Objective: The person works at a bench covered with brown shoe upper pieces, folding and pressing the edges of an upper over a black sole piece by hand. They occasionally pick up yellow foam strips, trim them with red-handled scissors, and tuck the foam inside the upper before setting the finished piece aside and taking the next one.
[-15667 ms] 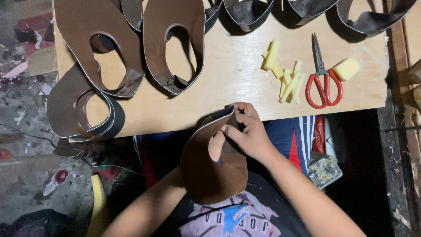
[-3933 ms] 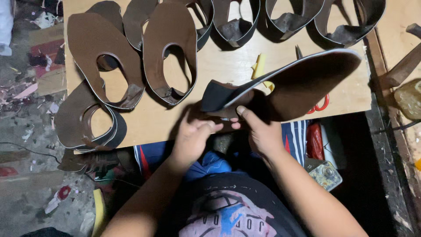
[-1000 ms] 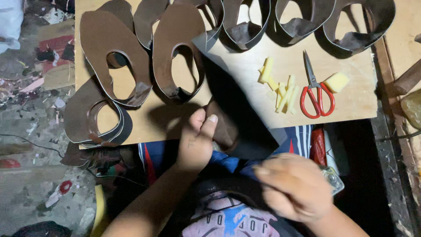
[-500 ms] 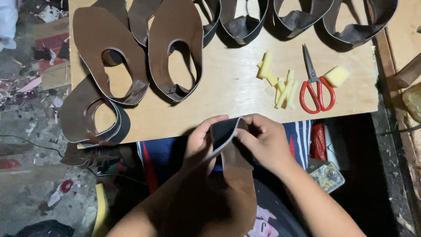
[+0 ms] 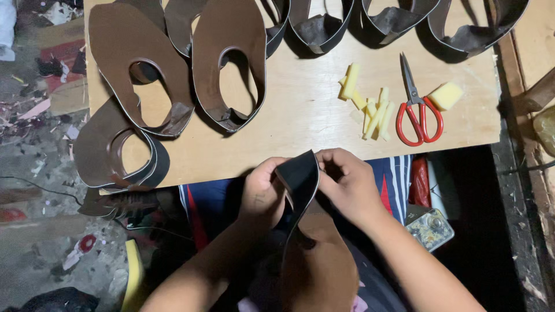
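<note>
Leather upper (image 5: 315,254) pinched between both hands (image 5: 263,190), over lap

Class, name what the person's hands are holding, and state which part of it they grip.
Both hands, left and right, hold a brown shoe upper by its folded top end.

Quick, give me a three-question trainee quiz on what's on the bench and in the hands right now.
1. True or false: both hands grip the same brown leather shoe upper.
2. What lies directly between the yellow foam strips and the yellow foam block? A) the red-handled scissors B) a hammer C) a brush
3. Fill in: the folded end of the held piece shows a ____ underside.

Key
1. True: left hand and right hand pinch the brown leather shoe upper.
2. A: red-handled scissors, between the yellow foam strips and the yellow foam block.
3. Black.
</note>
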`<state>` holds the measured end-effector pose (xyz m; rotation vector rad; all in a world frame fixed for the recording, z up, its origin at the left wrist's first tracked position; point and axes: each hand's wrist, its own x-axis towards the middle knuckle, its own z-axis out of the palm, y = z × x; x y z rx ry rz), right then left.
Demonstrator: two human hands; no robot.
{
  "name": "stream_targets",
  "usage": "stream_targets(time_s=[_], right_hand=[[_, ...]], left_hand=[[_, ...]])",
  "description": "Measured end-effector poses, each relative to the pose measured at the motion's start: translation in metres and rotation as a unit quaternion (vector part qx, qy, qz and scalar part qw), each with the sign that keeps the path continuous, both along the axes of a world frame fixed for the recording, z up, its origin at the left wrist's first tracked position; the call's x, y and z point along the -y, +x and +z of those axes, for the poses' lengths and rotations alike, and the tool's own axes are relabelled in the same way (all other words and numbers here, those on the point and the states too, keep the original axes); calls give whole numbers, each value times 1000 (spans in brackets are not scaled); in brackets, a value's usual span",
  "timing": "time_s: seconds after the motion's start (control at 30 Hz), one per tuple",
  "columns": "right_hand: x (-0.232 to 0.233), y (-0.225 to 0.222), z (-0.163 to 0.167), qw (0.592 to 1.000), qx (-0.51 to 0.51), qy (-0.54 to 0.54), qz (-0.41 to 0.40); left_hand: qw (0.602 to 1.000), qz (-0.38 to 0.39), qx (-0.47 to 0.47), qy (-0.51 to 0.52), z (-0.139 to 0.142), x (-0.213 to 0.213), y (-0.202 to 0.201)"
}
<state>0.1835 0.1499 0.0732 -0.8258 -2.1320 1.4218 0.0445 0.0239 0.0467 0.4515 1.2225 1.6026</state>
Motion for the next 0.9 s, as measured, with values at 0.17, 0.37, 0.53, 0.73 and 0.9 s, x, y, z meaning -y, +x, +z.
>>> stream_targets(time_s=[0.17,0.37,0.53,0.73,0.9], right_hand=[[1,2,-4,989,-24,143,17],[-10,6,-11,971,-16,-234,-47],[0,13,-29,980,110,-163,9],[0,20,-44,983,40,-179,-9],[-3,18,-36,982,24,-186,-13]], left_hand=[[999,5,-35,-29,-12,2,-2],[987,31,38,154,-14,8,-1],[995,49,31,81,-8,5,6],[996,-1,-85,31,0,4,1],[986,12,-161,-44,8,1,0]])
